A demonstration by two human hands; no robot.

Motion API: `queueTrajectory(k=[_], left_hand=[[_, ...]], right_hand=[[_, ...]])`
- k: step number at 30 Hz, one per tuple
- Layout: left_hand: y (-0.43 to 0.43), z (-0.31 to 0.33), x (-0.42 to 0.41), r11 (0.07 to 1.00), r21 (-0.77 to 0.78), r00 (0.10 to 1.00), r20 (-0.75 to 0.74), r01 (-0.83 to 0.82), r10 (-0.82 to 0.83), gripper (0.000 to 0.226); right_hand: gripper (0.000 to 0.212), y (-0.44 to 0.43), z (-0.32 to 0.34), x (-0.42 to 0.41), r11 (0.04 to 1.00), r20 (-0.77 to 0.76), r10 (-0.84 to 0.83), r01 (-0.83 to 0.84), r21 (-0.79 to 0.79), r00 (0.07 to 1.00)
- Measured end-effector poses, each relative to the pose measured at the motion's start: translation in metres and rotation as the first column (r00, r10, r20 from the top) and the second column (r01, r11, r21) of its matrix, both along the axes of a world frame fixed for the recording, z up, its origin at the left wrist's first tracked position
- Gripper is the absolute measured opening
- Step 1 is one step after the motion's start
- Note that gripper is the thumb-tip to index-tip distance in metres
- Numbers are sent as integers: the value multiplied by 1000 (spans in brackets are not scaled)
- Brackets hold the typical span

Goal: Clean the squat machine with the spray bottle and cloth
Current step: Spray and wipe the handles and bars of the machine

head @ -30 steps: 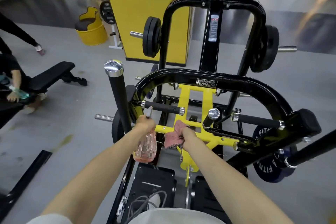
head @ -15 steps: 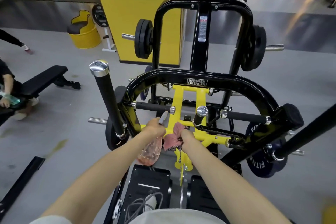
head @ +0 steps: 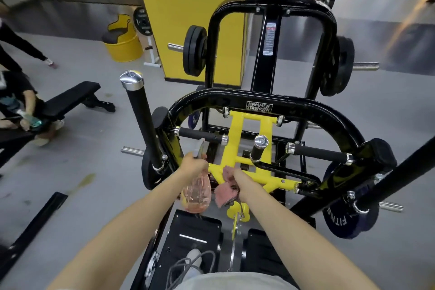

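Observation:
The black and yellow squat machine (head: pixel 259 107) stands in front of me, its yellow crossbar (head: pixel 259 178) just beyond my hands. My left hand (head: pixel 194 166) grips the neck of a clear pinkish spray bottle (head: pixel 197 193), which hangs below the hand with its grey nozzle pointing up and away. My right hand (head: pixel 235 178) holds a pink checked cloth (head: pixel 224 192) against the left part of the yellow crossbar; a corner of the cloth hangs below the hand.
An upright black handle (head: pixel 141 120) with a chrome cap rises left of my left hand. A black bench (head: pixel 68 101) and a seated person (head: pixel 16 106) are at the left. Weight plates (head: pixel 194 50) hang on the frame. Black foot plates (head: pixel 193 233) lie below.
My right hand with the cloth has slid a little along the yellow crossbar. The spray bottle stays in my left hand, tilting slightly. My head has shifted, moving the view.

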State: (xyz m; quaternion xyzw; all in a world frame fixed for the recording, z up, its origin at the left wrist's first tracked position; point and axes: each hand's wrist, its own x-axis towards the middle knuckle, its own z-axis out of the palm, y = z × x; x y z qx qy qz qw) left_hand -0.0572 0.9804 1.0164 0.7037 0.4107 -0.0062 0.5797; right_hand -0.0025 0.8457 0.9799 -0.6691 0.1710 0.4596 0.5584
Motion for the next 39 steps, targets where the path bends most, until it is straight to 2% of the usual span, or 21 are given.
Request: queueTrajectory(k=[2,4,7,10,12,13,15,20,22,25,27,30,39], left_hand=[[9,8,-7,993,-69,989,105,-98,105,35],[14,18,-13,966,-159,951,205,-201,232,39],[17,28,-16,904,-291,884,260,-313,390,33],[16,36,-19,846,-331,817,270,-418,509,30],[15,36,-18,838,-351,797,300,-418,524,44],[13,35,-18,843,-350,800,308,-409,515,50],[8,38,-20,878,-315,828,328,-360,456,46],[-7,50,-24,966,-247,870,456,-80,189,39],[-7,54,-24,975,-216,871,487,44,69,33],[-1,55,-25,962,-190,853,516,194,-70,37],[1,59,-26,948,-185,836,535,259,-124,41],[2,66,-27,926,-204,813,562,317,-154,47],[12,62,-46,925,-175,812,551,337,-192,52]], right_hand=[[24,11,-16,-5,998,-72,30,-26,60,997],[46,18,-12,-18,990,-118,89,-75,122,989],[67,19,14,-41,938,-236,145,-57,342,961],[71,19,21,-51,861,-252,66,72,503,965],[67,18,26,-52,817,-245,8,136,561,969],[64,17,25,-52,810,-234,-2,139,569,972],[55,15,26,-53,809,-217,-24,147,569,976],[49,12,17,-52,817,-162,-131,199,542,978],[46,8,13,-51,822,-167,-146,213,528,975],[38,3,20,-52,807,-173,-146,218,549,974],[41,5,18,-49,812,-154,-161,220,541,975],[46,9,18,-47,816,-96,-181,203,542,979],[51,11,18,-57,854,-68,-51,79,514,996]])
